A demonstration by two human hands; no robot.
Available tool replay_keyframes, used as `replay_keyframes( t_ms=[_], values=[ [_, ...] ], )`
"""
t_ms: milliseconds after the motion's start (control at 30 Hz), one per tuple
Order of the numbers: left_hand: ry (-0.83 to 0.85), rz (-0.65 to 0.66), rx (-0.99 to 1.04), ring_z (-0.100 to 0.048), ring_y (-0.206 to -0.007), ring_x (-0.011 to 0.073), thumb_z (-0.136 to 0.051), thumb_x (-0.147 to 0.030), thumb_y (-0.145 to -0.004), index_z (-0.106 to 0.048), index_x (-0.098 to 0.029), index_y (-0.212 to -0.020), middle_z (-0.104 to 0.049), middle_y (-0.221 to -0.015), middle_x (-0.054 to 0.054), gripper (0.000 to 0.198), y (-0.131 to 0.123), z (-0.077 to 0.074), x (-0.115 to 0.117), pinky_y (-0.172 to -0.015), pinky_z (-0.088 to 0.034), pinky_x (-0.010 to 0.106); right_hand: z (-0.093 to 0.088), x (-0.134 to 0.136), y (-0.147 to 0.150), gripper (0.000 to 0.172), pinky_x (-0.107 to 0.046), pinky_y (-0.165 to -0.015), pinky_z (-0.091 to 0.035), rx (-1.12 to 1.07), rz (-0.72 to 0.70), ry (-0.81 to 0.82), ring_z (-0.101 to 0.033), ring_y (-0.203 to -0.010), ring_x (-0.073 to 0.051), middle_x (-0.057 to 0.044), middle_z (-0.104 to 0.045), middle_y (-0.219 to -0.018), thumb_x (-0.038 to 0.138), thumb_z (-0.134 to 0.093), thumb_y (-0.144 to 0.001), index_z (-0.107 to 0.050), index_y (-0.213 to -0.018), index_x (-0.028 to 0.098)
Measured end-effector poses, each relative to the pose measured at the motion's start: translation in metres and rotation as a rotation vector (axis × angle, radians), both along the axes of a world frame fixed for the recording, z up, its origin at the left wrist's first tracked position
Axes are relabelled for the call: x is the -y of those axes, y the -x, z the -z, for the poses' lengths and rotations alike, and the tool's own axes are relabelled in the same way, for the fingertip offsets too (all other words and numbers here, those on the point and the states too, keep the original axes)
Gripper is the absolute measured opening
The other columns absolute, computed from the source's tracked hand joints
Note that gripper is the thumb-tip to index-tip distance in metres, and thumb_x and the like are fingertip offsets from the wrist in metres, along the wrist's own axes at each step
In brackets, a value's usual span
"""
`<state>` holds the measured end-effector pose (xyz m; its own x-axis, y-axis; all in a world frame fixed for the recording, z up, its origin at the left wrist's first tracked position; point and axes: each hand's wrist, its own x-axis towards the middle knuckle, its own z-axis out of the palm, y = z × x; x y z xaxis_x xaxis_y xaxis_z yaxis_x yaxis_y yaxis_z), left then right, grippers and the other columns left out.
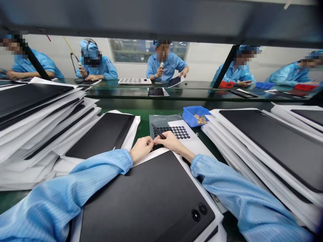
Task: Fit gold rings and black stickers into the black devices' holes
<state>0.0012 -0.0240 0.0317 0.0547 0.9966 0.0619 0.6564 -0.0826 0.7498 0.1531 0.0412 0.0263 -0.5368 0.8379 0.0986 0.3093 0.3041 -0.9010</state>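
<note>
A black tablet back cover (148, 198) lies on white foam right in front of me, camera holes at its near right corner. My left hand (141, 148) rests at the cover's far edge, fingers curled into a pinch. My right hand (169, 140) meets it fingertip to fingertip and grips black tweezers (158, 131) that point up and left. Just beyond the hands lies a white sheet (182, 131) carrying several small black ring stickers.
Stacks of black covers between white foam sheets stand at the left (37, 117) and right (272, 144). Another cover (103, 134) lies left of centre. A blue tray (195, 116) holds small parts. Several people in blue coats work across the far bench.
</note>
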Motion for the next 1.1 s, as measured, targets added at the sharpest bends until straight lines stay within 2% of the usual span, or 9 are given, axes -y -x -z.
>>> replay_keyframes(
  t_ms=[133,567,833,1100],
  values=[
    [0.005,0.005,-0.006,-0.056,-0.062,0.0150,-0.042,-0.025,-0.082,-0.054,-0.018,-0.071,-0.061,-0.065,0.001,0.018,-0.0008,-0.0002,0.0003,-0.058,-0.038,0.024,0.0046,-0.0028,-0.0004,0.016,-0.021,-0.062,-0.042,0.010,-0.008,-0.031,-0.061,-0.068,-0.014,-0.003,-0.070,-0.067,0.021,-0.061,-0.067,-0.074,-0.066,0.013],
    [0.015,0.010,-0.016,-0.053,-0.059,0.0135,-0.043,-0.019,-0.081,-0.056,-0.017,-0.072,-0.059,-0.064,0.000,0.016,-0.0004,-0.0031,0.0009,-0.055,-0.035,0.022,0.0048,-0.0051,-0.0012,0.017,-0.022,-0.062,-0.043,0.034,-0.033,-0.042,-0.061,-0.067,-0.014,-0.004,-0.071,-0.067,0.021,-0.060,-0.067,-0.075,-0.066,0.013],
    [0.010,0.019,-0.010,-0.054,-0.060,0.0136,-0.044,-0.019,-0.082,-0.054,-0.017,-0.070,-0.058,-0.062,-0.001,0.016,0.0003,-0.0009,0.0013,-0.056,-0.036,0.022,0.0034,-0.0053,-0.0007,0.016,-0.022,-0.057,-0.039,0.067,-0.028,-0.041,-0.057,-0.062,-0.013,-0.003,-0.068,-0.064,0.022,-0.061,-0.067,-0.075,-0.067,0.013],
    [0.024,-0.016,-0.034,-0.051,-0.059,0.0114,-0.047,-0.008,-0.083,-0.055,-0.016,-0.068,-0.056,-0.062,-0.003,0.018,-0.0016,-0.0048,0.0012,-0.057,-0.036,0.023,-0.0023,-0.0024,0.0071,0.010,-0.021,-0.051,-0.030,0.134,0.012,-0.073,-0.048,-0.057,-0.011,0.003,-0.053,-0.050,0.022,-0.061,-0.059,-0.066,-0.056,0.014]
  ],
)
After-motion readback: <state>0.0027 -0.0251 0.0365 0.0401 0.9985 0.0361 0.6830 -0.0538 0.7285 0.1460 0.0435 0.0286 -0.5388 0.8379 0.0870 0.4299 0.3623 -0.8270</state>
